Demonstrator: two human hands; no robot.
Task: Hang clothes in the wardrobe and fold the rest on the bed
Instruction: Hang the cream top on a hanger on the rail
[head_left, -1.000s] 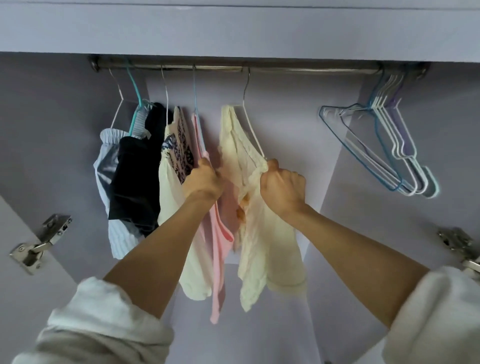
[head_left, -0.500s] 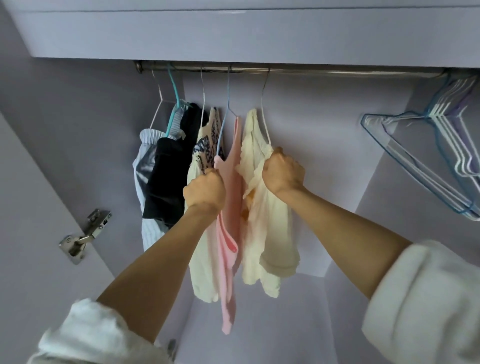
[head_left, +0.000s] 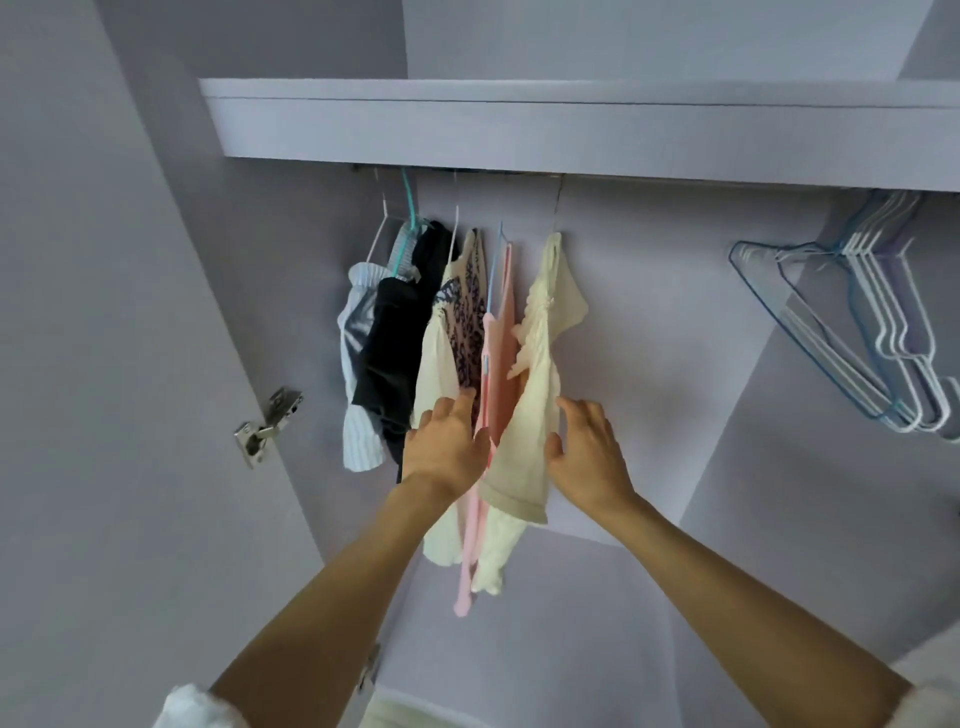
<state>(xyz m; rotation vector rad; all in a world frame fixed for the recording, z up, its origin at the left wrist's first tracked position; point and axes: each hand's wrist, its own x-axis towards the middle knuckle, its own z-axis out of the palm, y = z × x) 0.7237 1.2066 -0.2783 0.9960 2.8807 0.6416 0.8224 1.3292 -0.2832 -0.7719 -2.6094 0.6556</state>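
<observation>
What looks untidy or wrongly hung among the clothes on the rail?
The cream top, rightmost of the hung clothes, sits bunched and twisted, one sleeve sticking out to the right. The other garments hang straight.

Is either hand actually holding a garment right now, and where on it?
Nothing is gripped. The left hand and right hand are open on either side of the cream top.

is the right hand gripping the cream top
No, the right hand has its fingers spread and relaxed beside the cream top, which hangs free on its hanger.
</observation>
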